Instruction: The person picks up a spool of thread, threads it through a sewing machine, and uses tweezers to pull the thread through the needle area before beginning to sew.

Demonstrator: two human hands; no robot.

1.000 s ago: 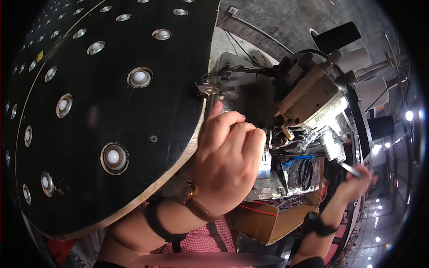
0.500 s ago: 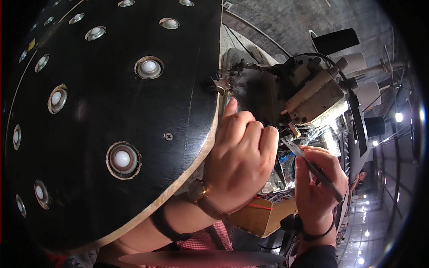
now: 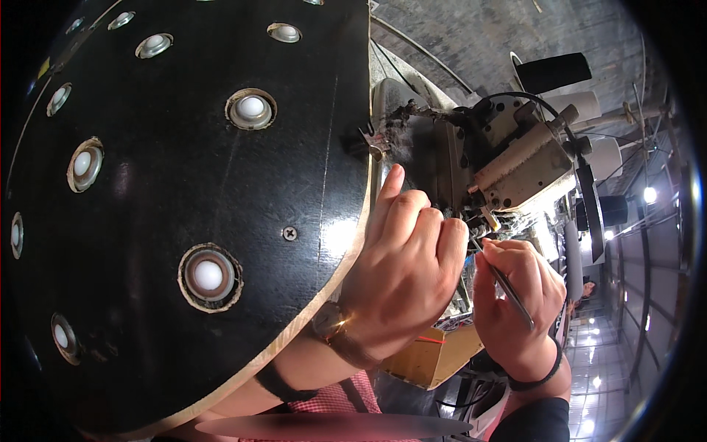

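My left hand (image 3: pixel 403 258) is curled in front of a pale sewing machine (image 3: pixel 519 166), its back turned up and its little finger stretched out. The other fingertips are hidden, so whatever they may hold does not show. My right hand (image 3: pixel 519 295) grips thin metal tweezers (image 3: pixel 514 296), whose tips point up and left to the machine's needle area. Those tips come close to the knuckles of my left hand; I cannot tell if they pinch anything.
A black table (image 3: pixel 287 177) with white ball rollers (image 3: pixel 208 275) set in it fills the left side, its bare wooden edge beside my left wrist. Below the machine sits an open cardboard box (image 3: pixel 420 361). White thread cones (image 3: pixel 604 155) stand behind the machine.
My right hand has moved a little to the left, bringing the tweezers nearer to my left hand and turning them more edge-on. My left hand stays curled at the machine.
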